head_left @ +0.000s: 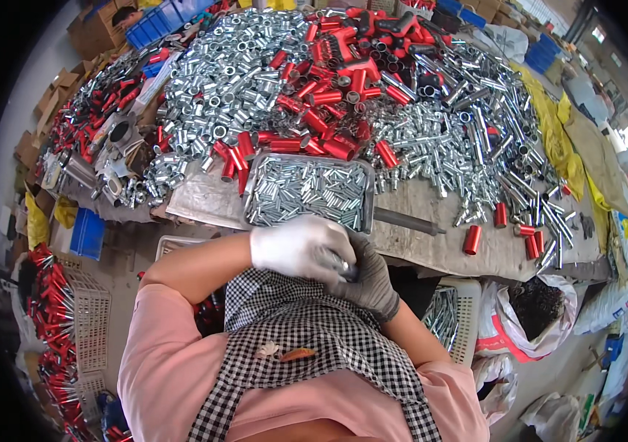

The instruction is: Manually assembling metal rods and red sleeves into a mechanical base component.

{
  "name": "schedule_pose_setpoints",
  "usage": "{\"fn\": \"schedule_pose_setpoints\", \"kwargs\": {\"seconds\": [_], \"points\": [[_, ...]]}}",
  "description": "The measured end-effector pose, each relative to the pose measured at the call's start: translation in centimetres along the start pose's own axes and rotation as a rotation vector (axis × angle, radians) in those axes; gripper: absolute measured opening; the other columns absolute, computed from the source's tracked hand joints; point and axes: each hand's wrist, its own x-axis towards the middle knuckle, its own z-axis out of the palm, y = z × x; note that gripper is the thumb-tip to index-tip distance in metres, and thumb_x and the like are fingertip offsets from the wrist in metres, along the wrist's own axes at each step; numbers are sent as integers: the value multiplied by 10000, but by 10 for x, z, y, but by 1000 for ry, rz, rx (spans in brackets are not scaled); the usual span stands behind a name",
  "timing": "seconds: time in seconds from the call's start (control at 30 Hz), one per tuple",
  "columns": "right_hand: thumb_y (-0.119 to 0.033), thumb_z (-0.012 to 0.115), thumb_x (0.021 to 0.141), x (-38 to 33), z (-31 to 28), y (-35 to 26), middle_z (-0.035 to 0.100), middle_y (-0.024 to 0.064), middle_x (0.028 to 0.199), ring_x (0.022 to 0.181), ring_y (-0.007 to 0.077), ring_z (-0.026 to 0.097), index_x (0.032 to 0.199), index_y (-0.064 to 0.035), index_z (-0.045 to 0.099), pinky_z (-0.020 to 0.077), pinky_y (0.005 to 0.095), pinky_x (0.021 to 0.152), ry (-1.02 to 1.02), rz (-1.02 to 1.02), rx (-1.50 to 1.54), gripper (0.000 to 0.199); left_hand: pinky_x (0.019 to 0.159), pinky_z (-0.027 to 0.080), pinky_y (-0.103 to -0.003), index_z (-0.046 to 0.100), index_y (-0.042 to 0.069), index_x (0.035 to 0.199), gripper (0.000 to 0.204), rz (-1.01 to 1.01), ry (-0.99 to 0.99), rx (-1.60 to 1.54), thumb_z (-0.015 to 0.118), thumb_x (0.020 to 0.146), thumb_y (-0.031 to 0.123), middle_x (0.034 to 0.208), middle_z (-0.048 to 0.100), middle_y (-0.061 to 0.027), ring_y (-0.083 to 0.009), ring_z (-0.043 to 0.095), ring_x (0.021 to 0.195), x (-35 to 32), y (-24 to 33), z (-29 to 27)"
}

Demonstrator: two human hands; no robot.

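My left hand [295, 247], in a white glove, is closed with its fingers curled in front of my apron. Against it, my right hand [371, 283] in a grey glove is closed too. Between the two hands shows a small shiny metal part [345, 267] with a dark portion; fingers cover most of it, so its kind cannot be made out. Just beyond my hands, at the table's near edge, a metal tray [368, 195] holds many short silver pins [307, 193]. A dark grey rod [410, 221] lies to the right of the tray.
Silver sockets [218, 88], red tubes [321, 97] and silver metal fittings [428, 140] are heaped across the table [207, 193]. Crates of red-handled parts [53, 295] stand at the lower left. A plastic basket [467, 317] and an open sack [535, 309] are at the right.
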Motion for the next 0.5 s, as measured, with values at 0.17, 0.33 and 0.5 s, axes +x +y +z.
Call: {"fn": "schedule_pose_setpoints", "kwargs": {"seconds": [0.17,0.33,0.5], "points": [[-211,690,931,-7,-35,3,518,110,1385,1118,245,563,1485,-207,357,565,397,768,-22,729,1516,645,810,544,-380,719,97,1047,364,-71,-124,70,791,727,256,959,690,-111,-294,677,919,38,5,9],[-169,528,1016,-22,-81,1,584,83,1107,923,129,585,1334,-99,505,521,210,830,317,-30,1049,326,941,499,-430,676,53,1126,515,-78,181,480,799,746,379,1093,664,-151,-317,624,1054,107,-50,-18],[-461,578,962,-15,-85,-51,590,31,752,519,138,512,1336,-94,510,418,254,423,605,166,678,528,790,543,-441,687,89,1010,248,-298,26,975,670,766,128,876,700,-145,-335,687,884,165,-91,-6]]}}
